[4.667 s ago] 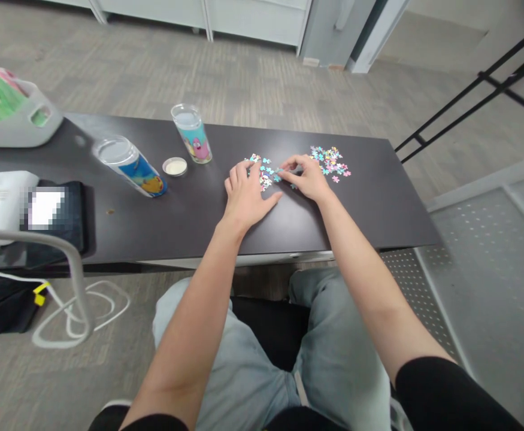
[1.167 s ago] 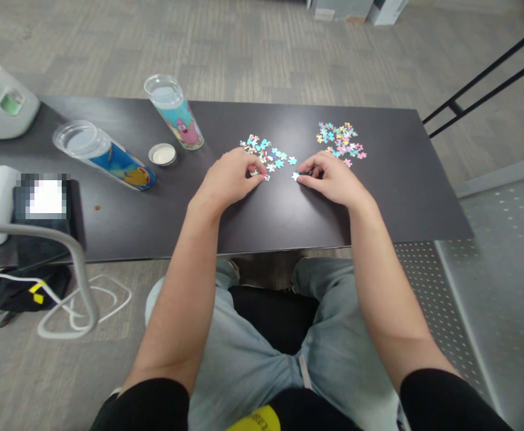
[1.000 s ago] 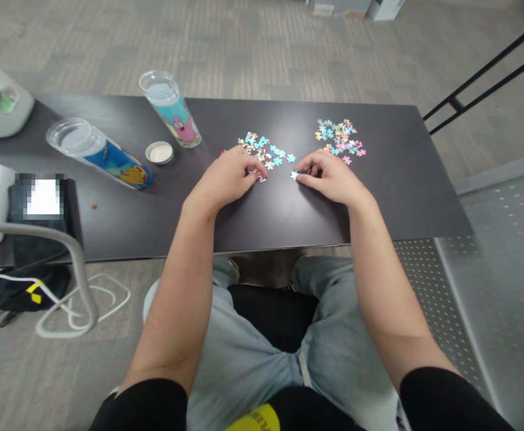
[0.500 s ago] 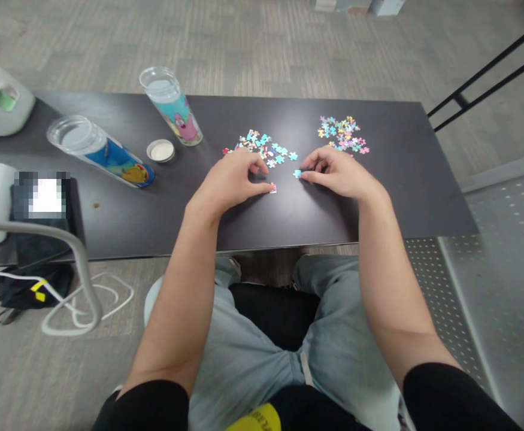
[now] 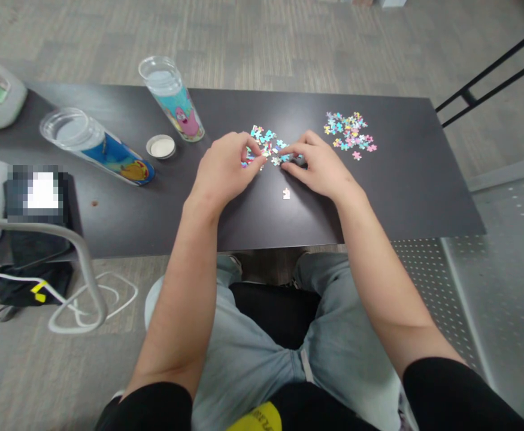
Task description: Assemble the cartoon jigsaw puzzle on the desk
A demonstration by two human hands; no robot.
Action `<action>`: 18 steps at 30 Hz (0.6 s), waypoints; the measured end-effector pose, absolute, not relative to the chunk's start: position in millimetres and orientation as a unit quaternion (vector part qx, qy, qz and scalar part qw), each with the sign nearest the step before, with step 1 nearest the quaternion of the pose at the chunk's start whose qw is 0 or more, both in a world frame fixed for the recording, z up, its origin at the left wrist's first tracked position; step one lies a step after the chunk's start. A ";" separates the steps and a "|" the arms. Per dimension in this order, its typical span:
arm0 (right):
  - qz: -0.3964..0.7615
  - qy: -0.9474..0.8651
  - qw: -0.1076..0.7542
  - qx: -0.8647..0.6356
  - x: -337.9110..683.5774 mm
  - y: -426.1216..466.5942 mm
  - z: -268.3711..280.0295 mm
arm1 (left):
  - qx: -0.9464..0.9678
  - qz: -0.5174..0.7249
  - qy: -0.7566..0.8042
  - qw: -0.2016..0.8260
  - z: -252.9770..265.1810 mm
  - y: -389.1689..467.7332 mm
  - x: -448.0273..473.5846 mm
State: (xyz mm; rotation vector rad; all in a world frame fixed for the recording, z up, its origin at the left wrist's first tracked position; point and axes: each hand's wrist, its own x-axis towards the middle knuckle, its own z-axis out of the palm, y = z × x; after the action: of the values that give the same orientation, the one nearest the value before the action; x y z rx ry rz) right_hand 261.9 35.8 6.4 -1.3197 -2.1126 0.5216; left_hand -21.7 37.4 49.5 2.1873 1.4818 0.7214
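Note:
A loose pile of small jigsaw puzzle pieces (image 5: 267,136), blue, white and multicoloured, lies on the dark table between my hands. My left hand (image 5: 228,167) is at the pile's left side, its fingers curved and the thumb a little apart from them; pieces show in the gap. From the right, my right hand (image 5: 322,164) reaches over the pile with fingers spread, the tips touching or just above pieces. Some pieces are hidden under both hands. A single pale puzzle piece (image 5: 286,193) rests alone nearer the table's front edge.
A second puzzle pile (image 5: 349,129) lies farther right. Left of my hands stand a clear-topped canister with a pink figure (image 5: 185,120), a blue canister (image 5: 122,158) and a round lid (image 5: 160,146). A white cable (image 5: 82,287) and black pouch (image 5: 41,287) are at the far left.
My left hand has left the pale piece and moved up to the pile. My right hand has moved left onto the pile; the blue piece it held is no longer distinguishable. The view has shifted slightly.

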 end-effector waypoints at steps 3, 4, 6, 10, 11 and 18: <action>0.194 -0.796 0.285 -0.498 256.9 36.4 5.1 | 0.791 0.248 0.524 0.198 46.4 37.7 -24.4; 0.197 -0.798 0.283 -0.494 256.0 35.9 5.9 | 0.795 0.244 0.518 0.200 44.9 37.6 -25.1; 0.209 -0.803 0.281 -0.482 254.5 34.0 8.9 | 0.803 0.236 0.506 0.208 41.6 37.7 -26.5; 0.233 -0.808 0.294 -0.455 255.7 28.6 17.4 | 0.816 0.233 0.483 0.214 34.8 38.5 -27.2; 0.234 -0.805 0.303 -0.454 257.8 27.1 19.8 | 0.819 0.233 0.479 0.213 33.8 38.5 -26.0; 0.281 -0.803 0.293 -0.437 282.2 12.1 32.9 | 0.819 0.207 0.496 0.203 38.8 33.3 -10.9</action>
State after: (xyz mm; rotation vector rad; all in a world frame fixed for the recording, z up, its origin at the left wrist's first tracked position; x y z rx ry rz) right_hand 282.2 12.1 32.9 -1.1654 -2.1381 0.7481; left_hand -10.9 33.3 38.8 2.2848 1.3855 0.5766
